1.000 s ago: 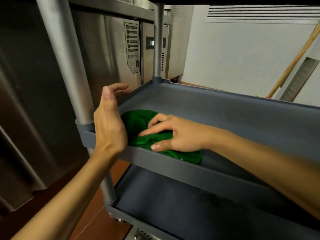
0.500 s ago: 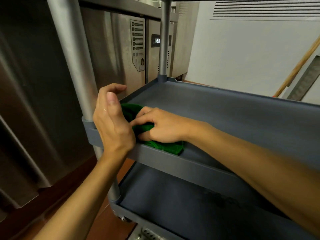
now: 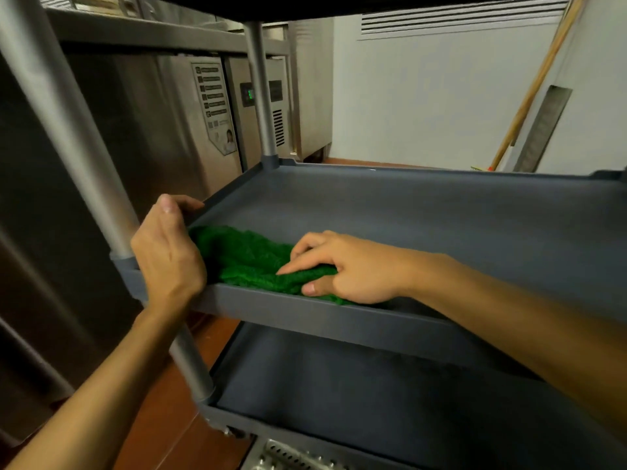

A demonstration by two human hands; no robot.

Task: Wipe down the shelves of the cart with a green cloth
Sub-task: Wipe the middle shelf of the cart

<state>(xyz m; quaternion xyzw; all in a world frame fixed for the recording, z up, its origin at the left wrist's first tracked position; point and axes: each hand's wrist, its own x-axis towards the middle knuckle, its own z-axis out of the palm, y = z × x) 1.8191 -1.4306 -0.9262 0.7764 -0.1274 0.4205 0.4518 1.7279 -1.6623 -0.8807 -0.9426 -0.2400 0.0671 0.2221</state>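
1. Two bare hands were in the head view, both at the middle shelf [image 3: 441, 215] of the cart [image 3: 339, 320].
2. Left hand [image 3: 168, 256]: the forearm rose from the lower left. The palm lay against the shelf's near-left corner, just beside the near post [image 3: 78, 137], and the fingers were hooked over the left rim. Its grip was closed on that rim.
3. Right hand [image 3: 342, 269]: the forearm came in from the right and crossed above the near rim, with the hand palm-down on the green cloth [image 3: 247, 259]. The index finger stretched leftward and the other fingers were bent, tips on the cloth. The thumb lay at the cloth's near edge, with a fold of cloth between thumb and index. Its grip was closed round that fold.
4. Green cloth: it lay bunched on the floor of the middle shelf, in the near-left corner against the near wall, between the two hands. Its right end was hidden under the right hand.
5. Middle shelf: a grey tray with a raised rim. In it was the green cloth.
6. Lower shelf [image 3: 339, 401]: a darker grey tray directly below, with its surface in shadow.
7. Surroundings: a stainless cabinet [image 3: 152, 130] stood to the left, carrying a printed label [image 3: 215, 106] and a green-lit display [image 3: 250, 94]. A wooden handle [image 3: 536, 83] leaned at the white wall [image 3: 424, 96] on the right. The floor [image 3: 163, 418] was reddish.
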